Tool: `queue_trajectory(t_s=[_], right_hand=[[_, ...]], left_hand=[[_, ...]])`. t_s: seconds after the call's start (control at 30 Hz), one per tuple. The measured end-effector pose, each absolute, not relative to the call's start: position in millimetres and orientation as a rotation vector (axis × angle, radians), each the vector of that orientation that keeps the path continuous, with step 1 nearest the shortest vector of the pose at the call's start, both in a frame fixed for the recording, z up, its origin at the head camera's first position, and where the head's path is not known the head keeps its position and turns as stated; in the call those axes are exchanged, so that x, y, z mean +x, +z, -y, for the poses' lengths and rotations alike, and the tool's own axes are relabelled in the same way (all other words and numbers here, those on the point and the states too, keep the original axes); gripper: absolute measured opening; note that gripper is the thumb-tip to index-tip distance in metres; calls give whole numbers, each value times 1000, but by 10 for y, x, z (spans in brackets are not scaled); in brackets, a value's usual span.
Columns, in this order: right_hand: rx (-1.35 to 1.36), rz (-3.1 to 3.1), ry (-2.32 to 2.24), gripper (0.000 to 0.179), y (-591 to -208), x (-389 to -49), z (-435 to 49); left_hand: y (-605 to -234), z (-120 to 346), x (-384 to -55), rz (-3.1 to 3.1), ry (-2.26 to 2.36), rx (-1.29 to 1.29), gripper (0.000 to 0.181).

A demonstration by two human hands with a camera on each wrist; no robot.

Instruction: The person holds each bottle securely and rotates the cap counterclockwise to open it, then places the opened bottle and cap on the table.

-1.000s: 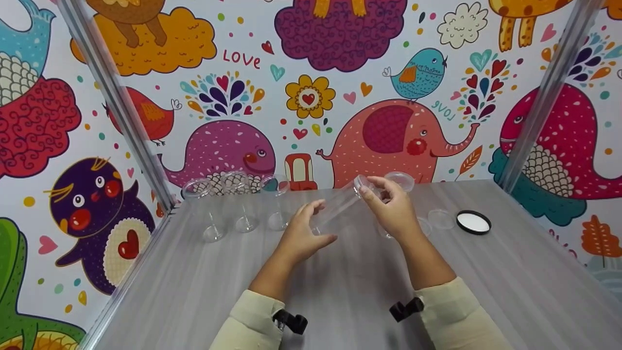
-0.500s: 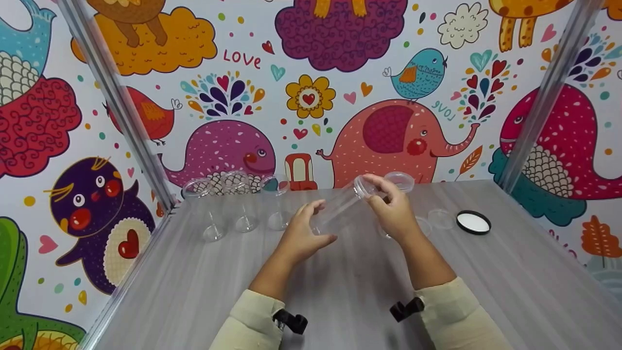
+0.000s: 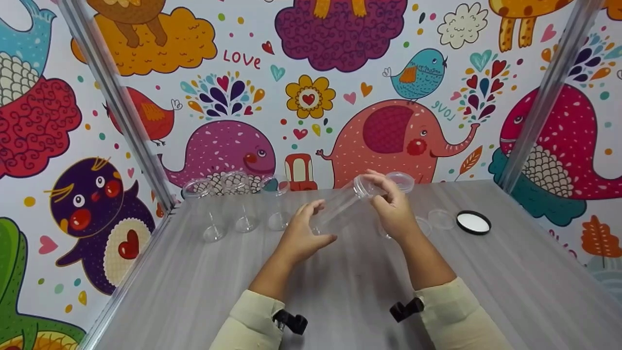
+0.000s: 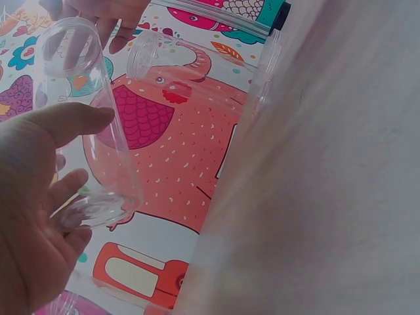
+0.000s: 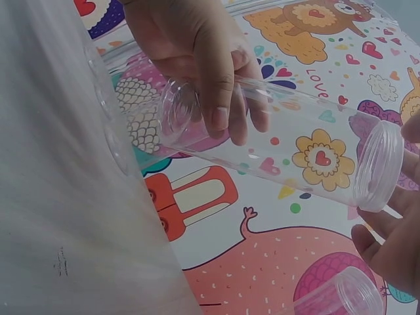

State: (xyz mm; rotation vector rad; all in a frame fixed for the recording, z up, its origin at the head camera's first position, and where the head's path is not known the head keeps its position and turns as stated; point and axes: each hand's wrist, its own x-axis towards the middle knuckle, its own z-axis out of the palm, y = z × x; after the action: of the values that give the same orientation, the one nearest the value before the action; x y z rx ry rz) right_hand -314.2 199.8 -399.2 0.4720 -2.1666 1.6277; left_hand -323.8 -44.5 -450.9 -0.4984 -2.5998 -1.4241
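Note:
A clear plastic jar (image 3: 340, 204) is held tilted above the table, its ridged rim end up to the right. My left hand (image 3: 302, 232) grips it around its base, thumb on one side and fingers on the other, as the left wrist view (image 4: 39, 190) also shows. At the rim end, my right hand (image 3: 392, 206) has its curled fingers and thumb around the edge; in the right wrist view the ridged rim (image 5: 380, 167) lies against these fingers. Whether a clear lid sits on that rim, I cannot tell. The jar is see-through, with nothing visible inside.
Several clear jars stand upright at the back left, among them a left one (image 3: 212, 233). Another clear jar (image 3: 401, 182) stands behind my right hand. A clear disc (image 3: 441, 219) and a black-rimmed white lid (image 3: 474, 222) lie on the grey table (image 3: 510, 272) to the right.
My right hand's fingers and thumb have shifted around the rim end, the fingers moving up and over it. The jar and my left hand have stayed in place.

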Motion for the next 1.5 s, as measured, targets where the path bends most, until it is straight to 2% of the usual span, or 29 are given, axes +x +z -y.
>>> queue_trajectory(t_s=[0.07,0.27,0.43,0.7,1.1,1.27,1.43,1.5], right_hand=[[435,2175,1579,42,-3990,-3151,-1999],[271,2264,1458,49,-3980,-3158,-1995],[216,2292,1459,47,-3970,-3149,-1982],[306,2251,1506,37,-3970,-3125,-1984],[419,2165,1629,43,-3979,-3115,-1979],[418,2167,1623,43,-3978,-3111,-1976],[366,2228,1540,36,-3976,-3121,-1978],[314,2274,1493,41,-3972,-3125,-1979]], left_hand=[[-4508,442,-3234,2602,-1424,-491,89],[-4503,432,-3235,2603,-1402,-489,88],[-4508,435,-3235,2605,-1389,-495,86],[-4504,437,-3230,2608,-1404,-486,87],[-4503,448,-3235,2610,-1426,-474,87],[-4496,447,-3233,2606,-1435,-477,88],[-4493,441,-3227,2604,-1426,-481,88],[-4491,437,-3223,2606,-1416,-482,88]])
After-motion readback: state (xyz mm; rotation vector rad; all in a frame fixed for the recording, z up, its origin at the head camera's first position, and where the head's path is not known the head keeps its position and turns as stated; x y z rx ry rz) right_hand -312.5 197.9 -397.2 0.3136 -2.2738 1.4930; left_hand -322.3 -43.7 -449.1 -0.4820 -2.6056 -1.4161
